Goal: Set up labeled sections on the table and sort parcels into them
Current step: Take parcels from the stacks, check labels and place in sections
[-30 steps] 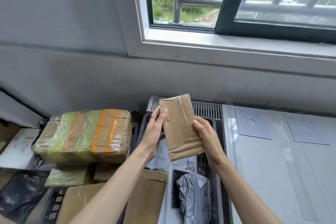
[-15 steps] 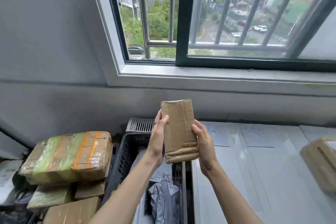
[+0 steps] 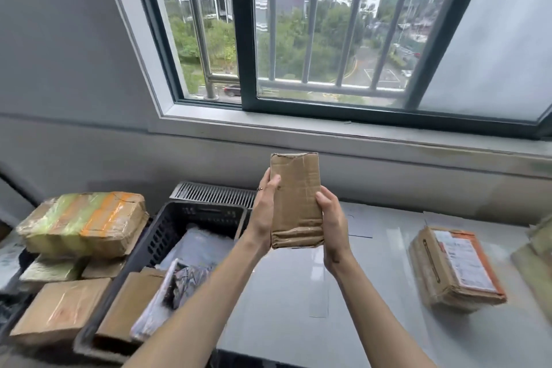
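Left hand (image 3: 266, 208) grips left edge of brown cardboard parcel (image 3: 295, 200), thumb on front face. Right hand (image 3: 333, 225) clamps right edge, fingers curled behind. Parcel held upright in air, above gap between black plastic crate (image 3: 167, 236) and grey table (image 3: 373, 293) (tape wrinkled at bottom end). Crate holds grey poly bags and cardboard box. Labelled parcel (image 3: 457, 267) lies flat on table, right side, well apart from hands. Tape-wrapped green-orange box (image 3: 85, 222) tops stack left of crate.
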`<action>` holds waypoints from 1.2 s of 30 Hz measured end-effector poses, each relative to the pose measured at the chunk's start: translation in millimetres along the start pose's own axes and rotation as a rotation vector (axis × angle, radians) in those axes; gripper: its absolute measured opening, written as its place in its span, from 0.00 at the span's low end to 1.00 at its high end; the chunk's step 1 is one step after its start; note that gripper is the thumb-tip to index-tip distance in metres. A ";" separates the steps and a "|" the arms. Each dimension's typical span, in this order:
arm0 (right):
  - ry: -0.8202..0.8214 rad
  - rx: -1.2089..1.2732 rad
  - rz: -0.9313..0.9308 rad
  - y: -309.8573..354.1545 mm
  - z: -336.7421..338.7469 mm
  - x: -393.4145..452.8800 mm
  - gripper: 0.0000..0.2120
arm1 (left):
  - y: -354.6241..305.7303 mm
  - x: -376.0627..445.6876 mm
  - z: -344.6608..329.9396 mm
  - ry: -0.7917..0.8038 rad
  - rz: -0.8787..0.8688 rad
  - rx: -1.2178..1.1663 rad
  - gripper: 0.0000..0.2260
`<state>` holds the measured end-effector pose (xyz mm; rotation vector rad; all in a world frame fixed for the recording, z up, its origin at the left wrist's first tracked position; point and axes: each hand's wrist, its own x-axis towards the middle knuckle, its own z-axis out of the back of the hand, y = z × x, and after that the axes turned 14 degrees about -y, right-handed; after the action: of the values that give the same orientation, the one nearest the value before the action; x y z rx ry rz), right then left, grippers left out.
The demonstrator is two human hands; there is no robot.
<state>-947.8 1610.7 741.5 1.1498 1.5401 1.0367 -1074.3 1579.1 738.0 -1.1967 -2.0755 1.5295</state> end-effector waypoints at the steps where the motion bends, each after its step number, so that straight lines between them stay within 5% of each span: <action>1: 0.002 0.008 -0.001 5.8 10.4 -0.1 0.19 | 2.3 -6.2 -9.9 0.004 -0.003 0.003 0.16; 11: -0.064 0.020 0.006 33.8 83.9 -1.7 0.12 | 18.8 -40.2 -77.1 0.027 -0.012 0.087 0.21; 26: -0.124 0.040 0.027 50.5 148.3 4.3 0.26 | 39.4 -65.9 -134.6 0.068 0.031 0.126 0.31; 33: -0.092 0.027 0.061 66.0 192.0 25.3 0.21 | 49.0 -94.4 -178.5 -0.001 -0.020 0.226 0.15; 36: -0.078 0.036 0.056 70.9 212.2 31.3 0.15 | 61.8 -107.1 -195.1 -0.027 -0.057 0.245 0.18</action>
<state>-732.2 1676.4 757.0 1.2505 1.4780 0.9925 -853.3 1628.9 783.1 -1.0242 -1.8545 1.7225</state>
